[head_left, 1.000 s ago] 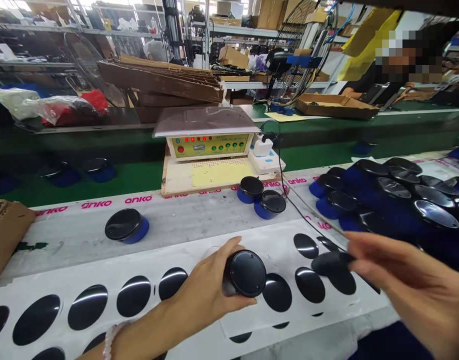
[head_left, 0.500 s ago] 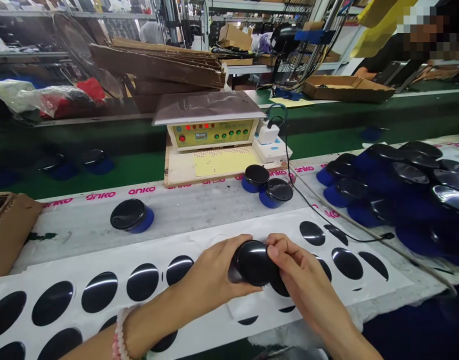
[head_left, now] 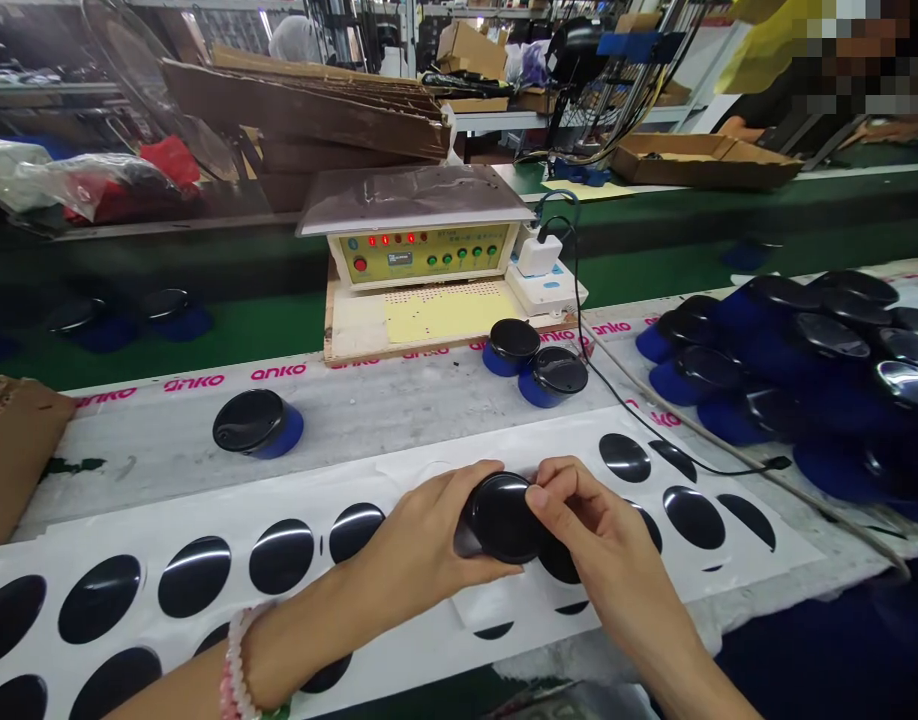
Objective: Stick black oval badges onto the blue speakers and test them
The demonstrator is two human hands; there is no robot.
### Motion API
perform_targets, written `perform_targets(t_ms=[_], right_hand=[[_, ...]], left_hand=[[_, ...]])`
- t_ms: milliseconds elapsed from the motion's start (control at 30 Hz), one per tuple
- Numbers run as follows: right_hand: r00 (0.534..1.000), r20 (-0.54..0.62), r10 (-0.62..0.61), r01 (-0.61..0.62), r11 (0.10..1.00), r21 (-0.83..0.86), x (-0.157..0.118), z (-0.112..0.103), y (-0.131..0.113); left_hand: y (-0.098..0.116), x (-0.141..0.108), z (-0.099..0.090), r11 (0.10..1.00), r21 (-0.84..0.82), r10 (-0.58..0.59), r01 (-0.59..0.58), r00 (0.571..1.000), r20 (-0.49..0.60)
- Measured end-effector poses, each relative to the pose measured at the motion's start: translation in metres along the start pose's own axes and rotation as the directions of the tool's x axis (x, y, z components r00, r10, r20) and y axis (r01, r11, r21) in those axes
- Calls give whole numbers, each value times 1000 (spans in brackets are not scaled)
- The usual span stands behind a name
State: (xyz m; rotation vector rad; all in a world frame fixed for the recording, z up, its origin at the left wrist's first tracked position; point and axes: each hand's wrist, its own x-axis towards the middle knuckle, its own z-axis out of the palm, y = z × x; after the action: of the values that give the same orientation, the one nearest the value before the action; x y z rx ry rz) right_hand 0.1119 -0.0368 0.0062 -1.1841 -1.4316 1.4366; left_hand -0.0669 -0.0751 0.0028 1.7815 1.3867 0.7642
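Observation:
My left hand (head_left: 436, 525) is wrapped around a round unit with a glossy black face (head_left: 502, 518), gripping it from the left with the face tilted up toward me. The thumb and forefinger of my right hand (head_left: 590, 515) are pinched at the face's right edge. Whether a thin film lies between those fingertips is hidden. Below both hands lies a white sheet (head_left: 421, 640) with rows of black round stickers (head_left: 281, 556), some only partly visible. One black disc (head_left: 558, 560) shows just under my right fingers.
Blue units with black tops stand singly (head_left: 258, 422), as a pair (head_left: 553, 376), and in a large pile (head_left: 759, 365) at right. Behind is a control box (head_left: 421, 258) with lit red lights. A black cable (head_left: 654, 435) crosses the right side. A cardboard box (head_left: 24, 440) sits left.
The camera view has shifted slightly. Both hands keep nearly the same grip on the round unit, with the right fingertips a little further onto its right edge.

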Motion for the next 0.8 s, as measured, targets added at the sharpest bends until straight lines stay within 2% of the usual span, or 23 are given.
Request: perform_targets(t_ms=[567, 800], right_hand=[[982, -91, -163, 140, 965, -221, -3, 9, -6], [976, -95, -194, 168, 958, -234, -6, 10, 0]], left_hand=[[-1, -2, 0, 997, 47, 68, -67, 998, -19], [-2, -3, 1, 992, 83, 93, -91, 995, -26]])
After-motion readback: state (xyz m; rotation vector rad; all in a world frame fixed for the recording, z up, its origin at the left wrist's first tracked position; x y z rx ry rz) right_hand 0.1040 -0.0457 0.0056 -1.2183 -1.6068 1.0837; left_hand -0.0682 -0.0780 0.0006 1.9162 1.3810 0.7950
